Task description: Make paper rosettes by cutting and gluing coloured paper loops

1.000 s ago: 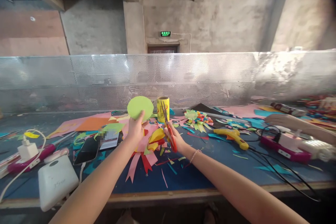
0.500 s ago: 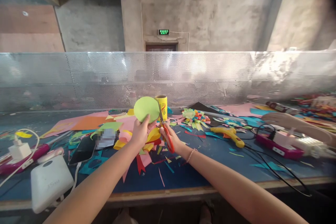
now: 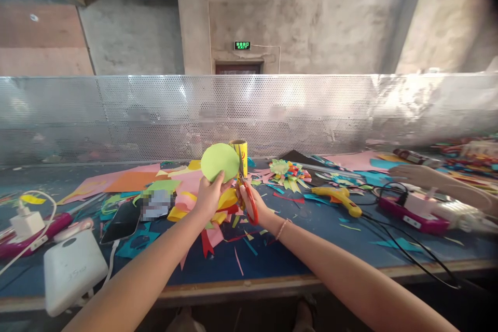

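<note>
High on the wall (image 3: 327,31), above the door (image 3: 238,69), a sign (image 3: 242,45) is glowing in green, its upper line reading "安全出口" and its lower line reading "EXIT". On the tabletop (image 3: 210,271), the yellow roll (image 3: 245,166) is bearing red print, but the scissors (image 3: 255,210) are crossing in front of it, and no whole word is showing clearly. At the left, the white box (image 3: 73,272) is carrying grey marks too faint to make out, while a round white mark (image 3: 34,17) is showing too small to read on the pinkish panel (image 3: 39,57).
</note>
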Demonstrator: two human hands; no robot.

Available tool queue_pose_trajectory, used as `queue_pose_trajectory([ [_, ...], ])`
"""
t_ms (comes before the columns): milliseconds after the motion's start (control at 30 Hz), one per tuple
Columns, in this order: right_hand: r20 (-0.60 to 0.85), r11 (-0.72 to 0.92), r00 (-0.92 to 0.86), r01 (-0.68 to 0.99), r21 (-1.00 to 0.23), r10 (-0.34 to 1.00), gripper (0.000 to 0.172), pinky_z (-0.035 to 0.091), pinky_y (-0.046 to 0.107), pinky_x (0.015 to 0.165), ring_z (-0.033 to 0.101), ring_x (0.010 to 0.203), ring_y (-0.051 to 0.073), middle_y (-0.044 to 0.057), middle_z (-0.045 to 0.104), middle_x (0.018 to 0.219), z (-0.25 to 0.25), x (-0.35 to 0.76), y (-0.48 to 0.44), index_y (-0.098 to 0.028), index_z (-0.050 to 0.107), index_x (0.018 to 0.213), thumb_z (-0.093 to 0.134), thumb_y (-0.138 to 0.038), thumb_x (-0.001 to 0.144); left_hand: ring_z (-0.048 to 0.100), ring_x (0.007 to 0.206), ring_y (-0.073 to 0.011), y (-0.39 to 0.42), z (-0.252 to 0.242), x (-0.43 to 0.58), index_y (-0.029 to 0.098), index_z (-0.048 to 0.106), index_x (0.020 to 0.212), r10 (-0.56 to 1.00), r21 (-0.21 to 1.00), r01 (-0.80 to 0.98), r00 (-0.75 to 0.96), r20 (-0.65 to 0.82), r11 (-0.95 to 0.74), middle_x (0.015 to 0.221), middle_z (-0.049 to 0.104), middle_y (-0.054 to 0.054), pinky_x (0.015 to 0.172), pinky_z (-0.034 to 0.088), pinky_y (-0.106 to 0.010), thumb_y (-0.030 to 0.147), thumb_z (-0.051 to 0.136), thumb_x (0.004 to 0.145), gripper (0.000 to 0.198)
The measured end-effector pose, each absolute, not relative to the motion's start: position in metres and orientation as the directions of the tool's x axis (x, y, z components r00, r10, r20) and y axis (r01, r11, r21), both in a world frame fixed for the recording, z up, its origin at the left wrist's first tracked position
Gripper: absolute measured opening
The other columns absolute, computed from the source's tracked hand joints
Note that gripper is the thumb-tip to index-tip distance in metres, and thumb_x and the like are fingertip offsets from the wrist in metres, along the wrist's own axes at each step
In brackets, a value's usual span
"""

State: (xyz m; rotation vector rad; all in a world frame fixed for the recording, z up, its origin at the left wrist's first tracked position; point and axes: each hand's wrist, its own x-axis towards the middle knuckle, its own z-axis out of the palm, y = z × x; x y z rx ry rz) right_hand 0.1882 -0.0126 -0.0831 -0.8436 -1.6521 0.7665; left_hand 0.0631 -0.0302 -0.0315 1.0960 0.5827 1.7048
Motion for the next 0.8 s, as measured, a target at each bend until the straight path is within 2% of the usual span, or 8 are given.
queue_pose_trajectory([
  [100, 0.53, 0.545, -0.143, 0.098, -0.833, 0.836, 0.04, 0.038, 0.023, 0.048, 0.039, 0.051, 0.01, -0.004, 0.041, 0.059, -0.084, 0.187, -0.012, -0.023, 0.042, 0.077, 0.034, -0.061, 0.08, 0.064, 0.093, -0.0219, -0.03, -0.031, 0.063, 0.013, 0.06, 0.096, 0.913, 0.784, -0.481, -0.103, 0.395, -0.393, 0.104, 0.065, -0.011, 0.087, 0.05, -0.038, 0.03, 0.065, 0.071, 0.03],
  [300, 0.516, 0.526, -0.103, 0.109, -0.844, 0.85, 0.04, 0.035, 0.022, 0.045, 0.039, 0.048, 0.009, -0.004, 0.042, 0.057, -0.082, 0.188, -0.011, -0.021, 0.042, 0.07, 0.039, -0.06, 0.079, 0.065, 0.089, -0.0209, -0.03, -0.03, 0.063, 0.013, 0.06, 0.093, 0.912, 0.784, -0.476, -0.112, 0.394, -0.398, 0.098, 0.067, -0.01, 0.084, 0.051, -0.036, 0.03, 0.066, 0.071, 0.028],
  [500, 0.427, 0.435, -0.099, 0.082, -0.897, 0.899, 0.039, 0.032, 0.021, 0.04, 0.036, 0.042, 0.007, -0.006, 0.04, 0.052, -0.076, 0.187, -0.013, -0.021, 0.04, 0.067, 0.041, -0.059, 0.077, 0.066, 0.077, -0.0156, -0.033, -0.019, 0.056, 0.012, 0.06, 0.081, 0.887, 0.8, -0.384, -0.206, 0.412, -0.461, 0.085, 0.069, -0.007, 0.08, 0.051, -0.032, 0.03, 0.072, 0.063, 0.028],
  [667, 0.41, 0.419, -0.127, 0.057, -0.906, 0.903, 0.039, 0.03, 0.02, 0.038, 0.037, 0.042, 0.007, -0.005, 0.042, 0.055, -0.081, 0.186, -0.011, -0.021, 0.041, 0.069, 0.046, -0.059, 0.075, 0.064, 0.073, -0.0137, -0.028, -0.014, 0.045, 0.014, 0.061, 0.083, 0.819, 0.764, -0.302, -0.279, 0.501, -0.57, 0.084, 0.068, -0.005, 0.072, 0.052, -0.028, 0.035, 0.065, 0.069, 0.025],
  [800, 0.404, 0.408, -0.153, -0.005, -0.913, 0.902, 0.041, 0.029, 0.019, 0.038, 0.035, 0.043, 0.006, -0.005, 0.041, 0.056, -0.079, 0.183, -0.016, -0.021, 0.041, 0.071, 0.045, -0.061, 0.075, 0.065, 0.069, -0.014, -0.027, -0.016, 0.045, 0.015, 0.06, 0.086, 0.815, 0.772, -0.275, -0.283, 0.505, -0.573, 0.086, 0.068, -0.006, 0.07, 0.052, -0.029, 0.035, 0.066, 0.069, 0.027],
])
